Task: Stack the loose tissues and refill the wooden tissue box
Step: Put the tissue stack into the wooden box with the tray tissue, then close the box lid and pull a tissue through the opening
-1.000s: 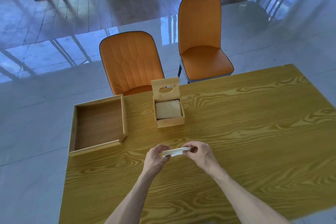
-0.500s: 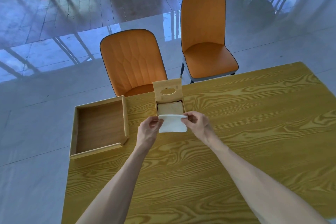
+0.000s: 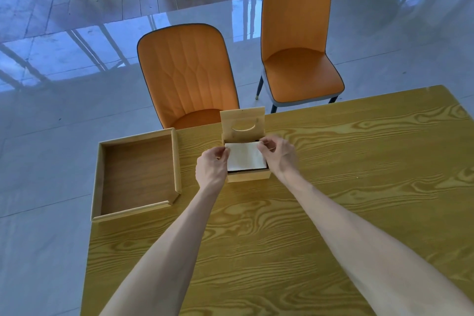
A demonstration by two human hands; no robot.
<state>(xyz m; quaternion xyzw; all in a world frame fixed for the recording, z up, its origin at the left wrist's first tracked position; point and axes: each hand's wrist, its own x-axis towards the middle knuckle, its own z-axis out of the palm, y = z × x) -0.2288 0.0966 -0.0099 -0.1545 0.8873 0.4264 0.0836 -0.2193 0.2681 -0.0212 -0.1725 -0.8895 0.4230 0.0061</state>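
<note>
A small wooden tissue box (image 3: pixel 248 176) stands near the far edge of the table, its hinged lid (image 3: pixel 242 123) tipped up and back, showing an oval slot. A white tissue stack (image 3: pixel 245 157) lies flat over the box's open top. My left hand (image 3: pixel 212 167) pinches the stack's far left corner and my right hand (image 3: pixel 279 155) pinches its far right corner. Whatever is inside the box is hidden under the stack.
A shallow wooden tray (image 3: pixel 177 161) sits at the table's left far corner, overhanging the edge, with nothing in it. The yellow wood-grain table (image 3: pixel 359 187) stretches to the right and toward me. Two orange chairs (image 3: pixel 188 77) stand behind it on a glossy floor.
Both hands carried the tissue stack away from me, from the near middle of the table up over the open box, and it now lies flat on the opening.
</note>
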